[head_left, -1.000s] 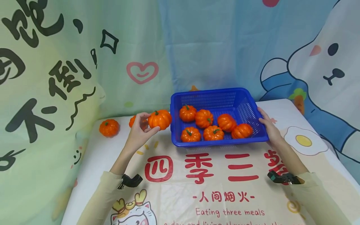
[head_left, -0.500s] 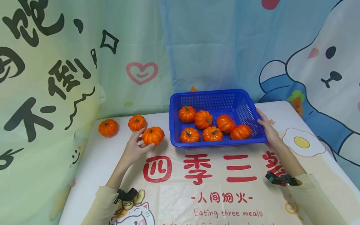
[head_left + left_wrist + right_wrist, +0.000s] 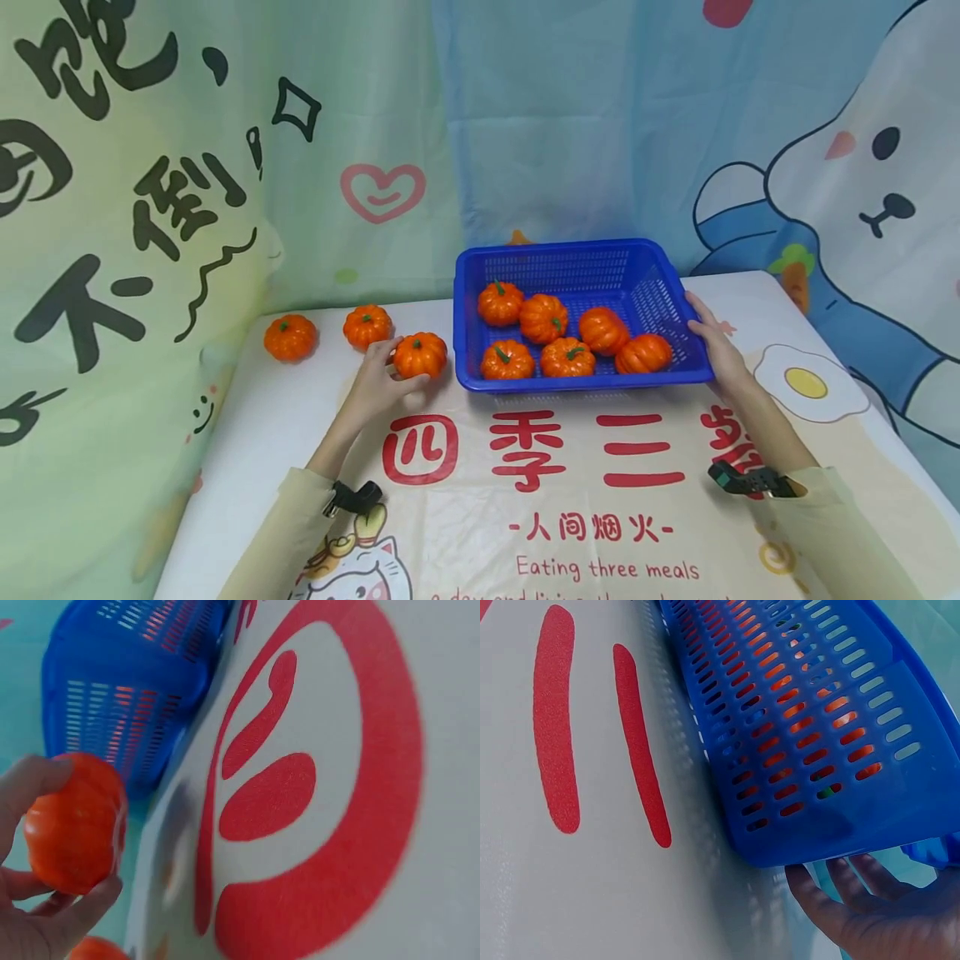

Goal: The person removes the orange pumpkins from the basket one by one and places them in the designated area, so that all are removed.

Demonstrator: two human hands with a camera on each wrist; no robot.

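Note:
In the head view my left hand (image 3: pixel 382 383) holds a small orange pumpkin (image 3: pixel 422 356) just left of the blue plastic basket (image 3: pixel 585 385). The left wrist view shows the thumb and fingers around this pumpkin (image 3: pixel 75 825). Whether it touches the tabletop I cannot tell. My right hand (image 3: pixel 722 350) grips the basket at its right end; in the right wrist view, fingers (image 3: pixel 855 889) reach under the rim of the basket (image 3: pixel 840 825), with the thumb hidden. Several similar pumpkins lie in the basket, one of them a pumpkin (image 3: pixel 544 318) in the middle.
Two more pumpkins stand at the back left of the table: one pumpkin (image 3: pixel 367 326) beside my left hand, another pumpkin (image 3: pixel 291 337) farther left. A printed cloth (image 3: pixel 585 454) covers the table. A patterned curtain (image 3: pixel 540 167) hangs directly behind the basket.
My left hand has lowered the pumpkin from beside the basket's rim, first down and left, then slightly back right. The right hand and basket have hardly moved.

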